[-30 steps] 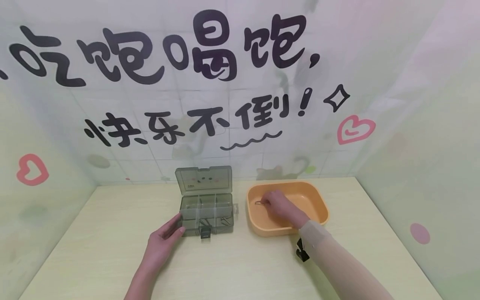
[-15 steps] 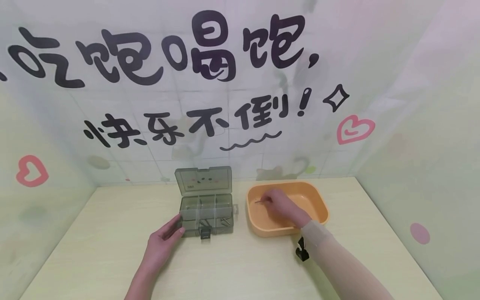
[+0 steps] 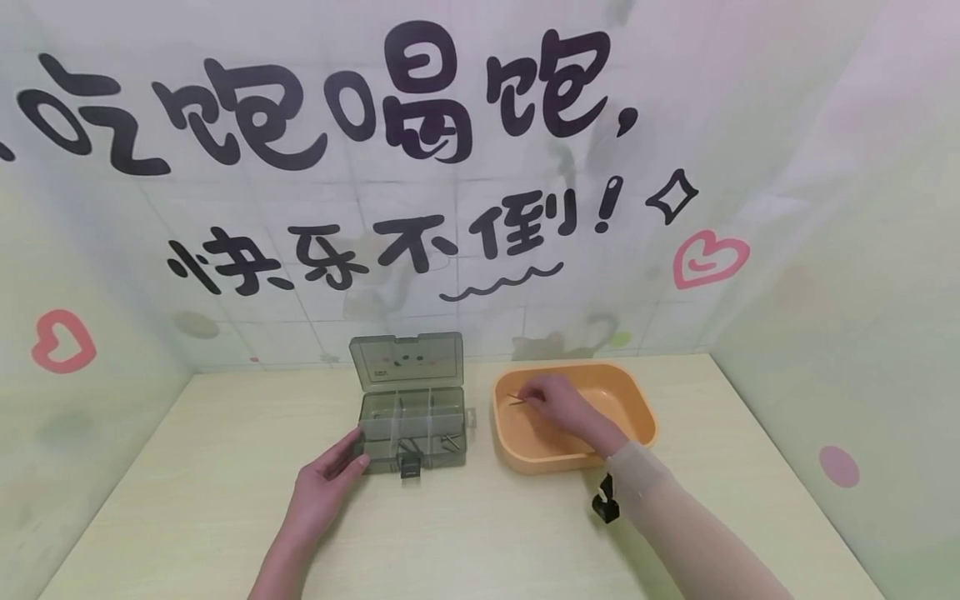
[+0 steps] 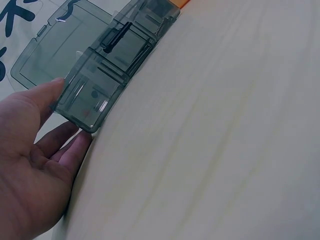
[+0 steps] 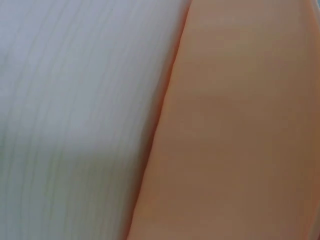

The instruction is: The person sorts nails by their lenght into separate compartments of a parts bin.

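Observation:
In the head view, my left hand (image 3: 322,487) holds the left end of a grey see-through compartment box (image 3: 378,457), whose lid (image 3: 408,361) stands up at the back. The left wrist view has the thumb on one side of the corner of the box (image 4: 95,82) and the fingers on the other. Several thin metal pieces lie in its front compartments. Over the orange tray (image 3: 517,458), my right hand (image 3: 558,404) pinches thin nail-like metal pieces (image 3: 517,403) that stick out to the left; their exact kind is too small to tell. The right wrist view does not show that hand.
Both containers stand side by side on a pale wood table (image 3: 450,542), with a narrow gap between them. A printed wall sheet (image 3: 465,325) rises close behind. A black object (image 3: 605,500) hangs under the right wrist. The orange tray wall (image 5: 235,125) fills much of the right wrist view.
My right hand has shifted very slightly inside the tray, and the metal pieces at its fingertips have turned and now show apart. My left hand and the box have stayed put.

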### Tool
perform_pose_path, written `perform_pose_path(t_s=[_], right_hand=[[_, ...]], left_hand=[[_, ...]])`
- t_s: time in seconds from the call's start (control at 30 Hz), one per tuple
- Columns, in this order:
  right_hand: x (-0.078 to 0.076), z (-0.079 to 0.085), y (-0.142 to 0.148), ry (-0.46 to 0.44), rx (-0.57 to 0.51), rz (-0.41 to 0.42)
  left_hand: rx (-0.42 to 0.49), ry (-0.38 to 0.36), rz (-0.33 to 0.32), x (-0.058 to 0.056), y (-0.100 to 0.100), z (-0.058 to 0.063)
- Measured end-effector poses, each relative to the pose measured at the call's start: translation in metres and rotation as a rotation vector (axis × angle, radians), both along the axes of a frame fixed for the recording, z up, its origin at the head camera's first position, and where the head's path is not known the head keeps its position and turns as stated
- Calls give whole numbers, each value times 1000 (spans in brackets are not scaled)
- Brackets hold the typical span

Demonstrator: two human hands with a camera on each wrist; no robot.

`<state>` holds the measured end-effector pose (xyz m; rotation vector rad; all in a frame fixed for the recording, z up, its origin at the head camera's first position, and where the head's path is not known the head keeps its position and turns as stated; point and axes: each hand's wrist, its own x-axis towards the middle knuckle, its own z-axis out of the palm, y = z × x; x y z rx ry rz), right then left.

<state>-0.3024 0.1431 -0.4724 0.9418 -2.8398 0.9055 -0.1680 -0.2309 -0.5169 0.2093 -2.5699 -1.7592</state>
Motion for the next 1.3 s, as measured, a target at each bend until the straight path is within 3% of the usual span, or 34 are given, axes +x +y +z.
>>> perform_pose_path(t_s=[0.5,0.77,1.3], right_hand=[[5,15,-8,10,-45,-2],[8,25,-22,12,-68,-18],[22,34,-55,59,-105,29]], left_hand=[[-7,10,-3,-1,-1,0],[9,-3,2,-1,-2,1],[10,-5,-9,0,-1,0]])
